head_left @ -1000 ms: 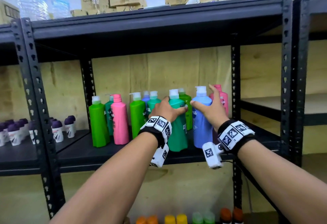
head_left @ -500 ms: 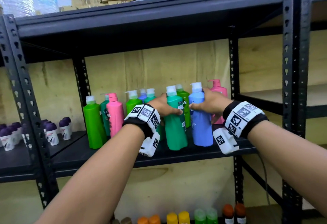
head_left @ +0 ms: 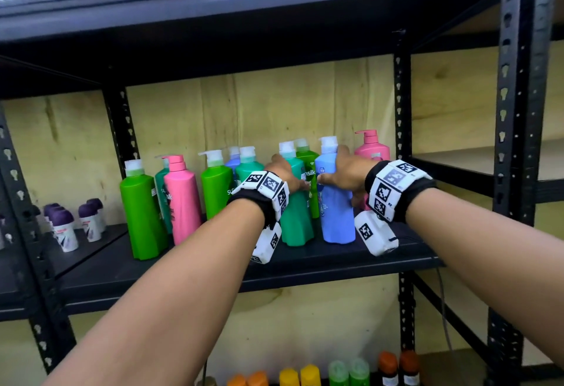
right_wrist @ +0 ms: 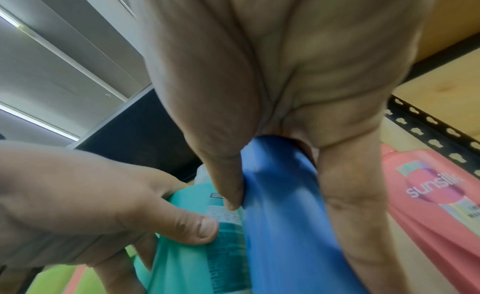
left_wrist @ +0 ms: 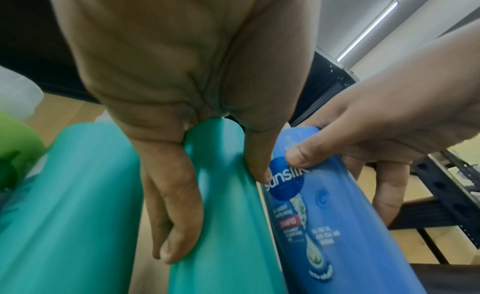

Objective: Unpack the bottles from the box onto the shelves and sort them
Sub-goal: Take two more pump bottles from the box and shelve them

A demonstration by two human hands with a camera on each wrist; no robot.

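Observation:
On the black middle shelf (head_left: 305, 266) stand several pump bottles. My left hand (head_left: 285, 173) grips the upper body of a teal bottle (head_left: 296, 217), thumb and fingers wrapped round it (left_wrist: 223, 195). Right beside it, my right hand (head_left: 345, 172) grips a blue Sunsilk bottle (head_left: 335, 211) near its shoulder (right_wrist: 280, 216). Both bottles are upright with their bases on the shelf, almost touching each other. A pink bottle (head_left: 372, 149) stands behind my right hand, and a dark green one (head_left: 309, 166) stands behind the two held bottles.
To the left stand a light green bottle (head_left: 142, 208), a pink bottle (head_left: 183, 199) and more green, teal and blue ones. Small purple-capped roll-ons (head_left: 64, 230) fill the left bay. Orange, yellow and green caps (head_left: 308, 373) show on the shelf below. A black upright (head_left: 518, 111) borders the right bay.
My right hand has slid down from the bottle tops and closed round the blue bottle. The view has dropped a little; both hands stay at the same two bottles.

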